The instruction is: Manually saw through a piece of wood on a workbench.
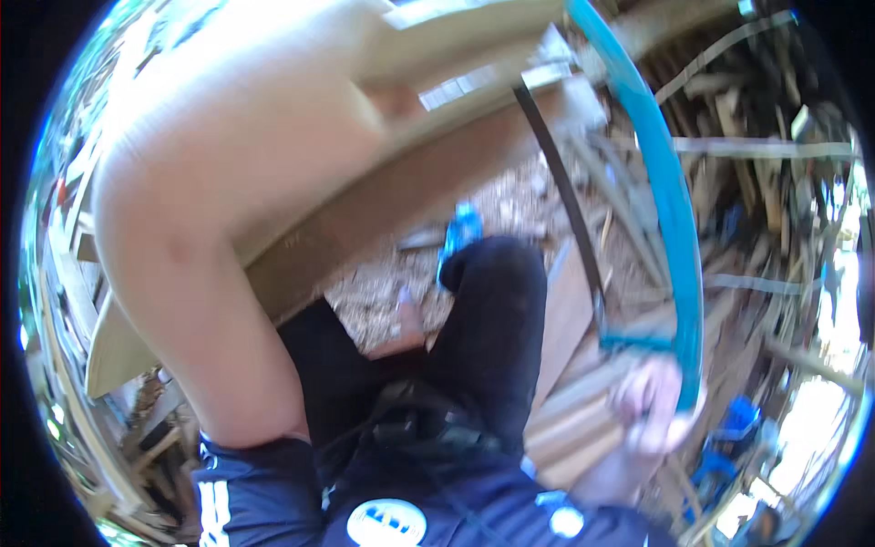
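My right hand (645,401), blurred by motion at the lower right, is wrapped round the near end of a teal bow saw (673,210). The dark blade (567,196) slants up from that grip to the right end of a wooden beam (392,205), where it overlaps the wood; whether it has cut in, I cannot tell. The beam lies aslant in front of me. My bent left arm reaches across it, pale with glare. What shows of my left hand (394,98) is by the beam's upper side; its fingers are not clear.
A blue plastic bottle (463,228) is on the chip-strewn ground beyond my dark-trousered knee (497,283). Piled wood scraps (766,164) fill the right side, and loose boards (91,301) lie at the left. Blue objects (729,438) sit low on the right.
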Motion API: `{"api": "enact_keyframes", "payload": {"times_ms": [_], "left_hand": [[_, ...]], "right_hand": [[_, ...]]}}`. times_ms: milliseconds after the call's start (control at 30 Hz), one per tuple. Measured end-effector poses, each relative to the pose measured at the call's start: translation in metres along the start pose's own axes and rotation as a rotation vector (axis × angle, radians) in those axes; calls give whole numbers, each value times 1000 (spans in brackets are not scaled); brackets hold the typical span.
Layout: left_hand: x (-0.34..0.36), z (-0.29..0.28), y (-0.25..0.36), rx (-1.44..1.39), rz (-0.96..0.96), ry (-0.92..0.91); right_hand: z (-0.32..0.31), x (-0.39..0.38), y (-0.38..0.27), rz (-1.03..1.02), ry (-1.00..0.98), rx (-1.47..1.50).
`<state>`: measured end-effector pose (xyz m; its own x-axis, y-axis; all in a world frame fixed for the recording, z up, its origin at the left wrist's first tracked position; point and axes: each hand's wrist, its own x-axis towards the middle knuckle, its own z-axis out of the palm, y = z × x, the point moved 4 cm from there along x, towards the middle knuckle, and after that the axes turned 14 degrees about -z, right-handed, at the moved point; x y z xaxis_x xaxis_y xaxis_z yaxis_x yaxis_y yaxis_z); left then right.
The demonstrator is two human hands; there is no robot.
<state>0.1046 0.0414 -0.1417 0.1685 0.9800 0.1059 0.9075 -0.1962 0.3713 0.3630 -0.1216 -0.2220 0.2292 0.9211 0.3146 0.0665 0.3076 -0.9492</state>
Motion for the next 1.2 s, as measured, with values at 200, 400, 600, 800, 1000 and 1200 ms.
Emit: {"api": "enact_keyframes", "payload": {"times_ms": [200,400,600,800,1000,1200], "left_hand": [[-20,4,8,79,86,24],[-3,8,4,95,-73,-119],[-8,18,-13,35,-7,-160],[24,-17,-19,164,-120,-133],[-4,8,-11,95,-112,-154],[-13,9,-3,90,-9,-113]], "right_hand": [[16,10,-3,-444,-257,-917],[-11,18,3,14,-5,-359],[16,12,-9,-270,-145,-790],[14,56,-1,-255,-216,-288],[-13,-20,1,141,-46,-23],[8,0,-18,-315,-127,-582]]}}
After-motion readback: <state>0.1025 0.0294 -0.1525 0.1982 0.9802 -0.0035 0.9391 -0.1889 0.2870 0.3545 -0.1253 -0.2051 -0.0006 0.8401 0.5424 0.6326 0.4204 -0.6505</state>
